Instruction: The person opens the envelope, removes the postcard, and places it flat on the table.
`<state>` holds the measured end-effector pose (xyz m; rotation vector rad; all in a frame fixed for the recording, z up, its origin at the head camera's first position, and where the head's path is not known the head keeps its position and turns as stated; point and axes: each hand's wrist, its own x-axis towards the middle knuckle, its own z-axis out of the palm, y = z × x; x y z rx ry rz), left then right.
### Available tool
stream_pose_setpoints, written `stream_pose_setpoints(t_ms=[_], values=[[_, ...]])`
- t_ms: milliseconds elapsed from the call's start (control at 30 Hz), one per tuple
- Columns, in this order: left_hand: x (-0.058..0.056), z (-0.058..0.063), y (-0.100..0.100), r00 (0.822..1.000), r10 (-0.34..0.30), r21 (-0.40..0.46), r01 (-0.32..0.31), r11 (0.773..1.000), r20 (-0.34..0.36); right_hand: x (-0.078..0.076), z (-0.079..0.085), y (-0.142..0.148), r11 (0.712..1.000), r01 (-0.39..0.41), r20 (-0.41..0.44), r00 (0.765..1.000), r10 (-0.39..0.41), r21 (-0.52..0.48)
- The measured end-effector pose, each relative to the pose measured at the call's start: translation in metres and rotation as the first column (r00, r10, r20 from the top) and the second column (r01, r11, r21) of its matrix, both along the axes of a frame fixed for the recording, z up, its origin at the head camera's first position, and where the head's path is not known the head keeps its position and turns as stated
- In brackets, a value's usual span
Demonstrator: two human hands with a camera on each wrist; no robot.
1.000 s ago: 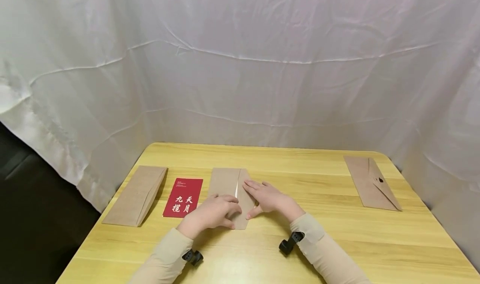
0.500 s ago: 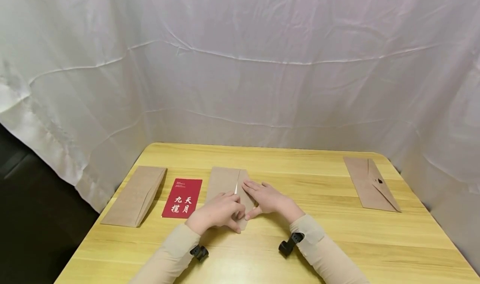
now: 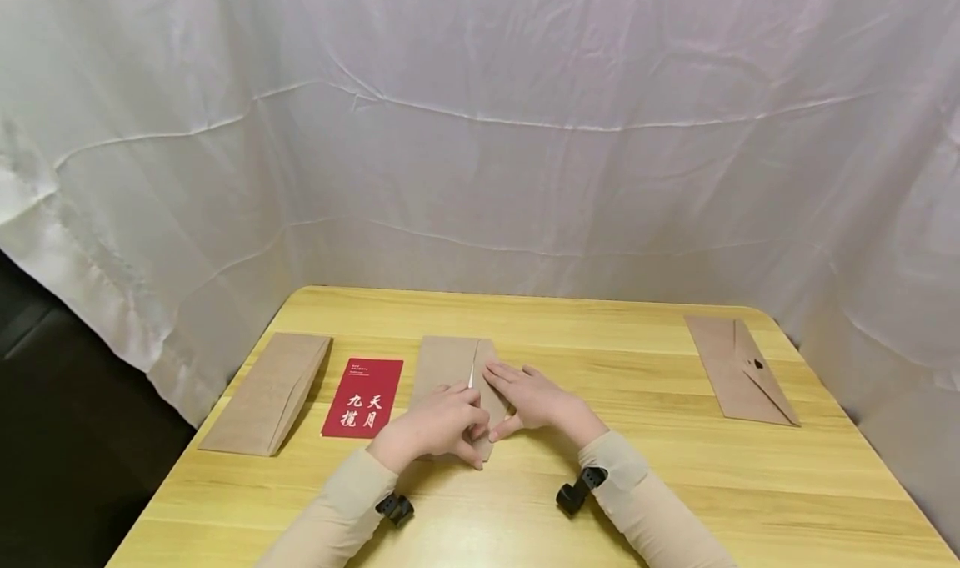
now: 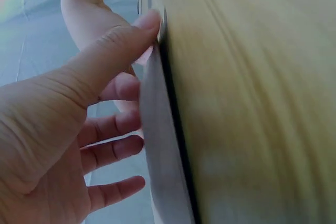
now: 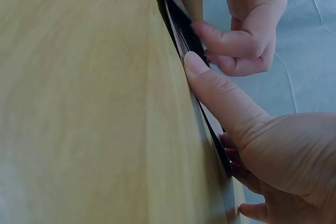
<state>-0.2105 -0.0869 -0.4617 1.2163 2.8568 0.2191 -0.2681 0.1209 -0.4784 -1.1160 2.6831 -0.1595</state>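
Two beige sleeves [image 3: 330,510] extend over the near part of the table [image 3: 510,518]; a black device [image 3: 395,510] is fitted at each wrist. The left hand [image 3: 442,422] lies over the near part of the central brown envelope [image 3: 444,364], fingers bent, thumb at the envelope's near edge; whether its grip pinches the paper cannot be determined. The right hand [image 3: 536,397] rests on the right side of the same envelope with fingers extended and thumb spread toward the left hand; its grip is released. The central envelope is flat on the table, with a narrow white gap [image 3: 471,379] visible beyond the left fingers.

Just left of this envelope lies a red card [image 3: 363,397] with white characters. A second brown envelope [image 3: 266,394] lies farther left. A third brown envelope [image 3: 742,370], bearing a small dark mark [image 3: 758,364], lies well apart at the right. Behind the table hangs a pale curtain [image 3: 540,159].
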Motion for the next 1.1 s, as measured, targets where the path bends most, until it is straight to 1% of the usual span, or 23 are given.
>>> stream_pose_setpoints(t_ms=[67, 167, 333, 533, 667, 767, 867, 1000, 1100], values=[[0.001, 0.000, -0.001, 1.000, -0.003, 0.015, 0.003, 1.000, -0.009, 0.001, 0.000, 0.000, 1.000, 0.002, -0.001, 1.000, -0.002, -0.003], [0.003, 0.000, -0.002, 0.999, -0.008, 0.024, 0.009, 1.000, -0.040, 0.002, -0.001, 0.000, 1.000, 0.007, -0.002, 1.000, -0.007, 0.000], [0.004, 0.000, -0.003, 0.996, -0.008, 0.012, 0.009, 1.000, -0.090, 0.003, -0.001, 0.001, 1.000, 0.008, 0.000, 1.000, -0.008, -0.007], [0.006, 0.002, -0.006, 0.989, -0.006, 0.005, 0.007, 1.000, -0.149, 0.000, 0.000, 0.001, 1.000, -0.003, -0.022, 1.000, 0.003, -0.011], [0.008, 0.002, -0.010, 0.987, 0.006, 0.025, -0.002, 1.000, -0.162, -0.001, 0.002, -0.001, 1.000, 0.000, -0.024, 1.000, -0.001, -0.025], [0.008, 0.003, -0.013, 0.985, 0.004, 0.035, 0.002, 0.999, -0.170, -0.003, 0.001, -0.003, 1.000, -0.005, -0.061, 0.998, 0.004, -0.009], [0.008, 0.003, -0.014, 0.985, 0.002, 0.036, 0.004, 0.999, -0.172, -0.005, 0.003, -0.006, 1.000, -0.018, -0.117, 0.993, 0.020, 0.019], [0.008, 0.004, -0.015, 0.985, 0.006, 0.039, 0.001, 0.999, -0.171, -0.007, 0.007, -0.008, 0.997, -0.056, -0.170, 0.983, 0.063, 0.048], [0.008, 0.004, -0.015, 0.984, 0.003, 0.050, 0.006, 0.999, -0.178, -0.009, 0.011, -0.007, 0.993, -0.094, -0.183, 0.977, 0.105, 0.067]])
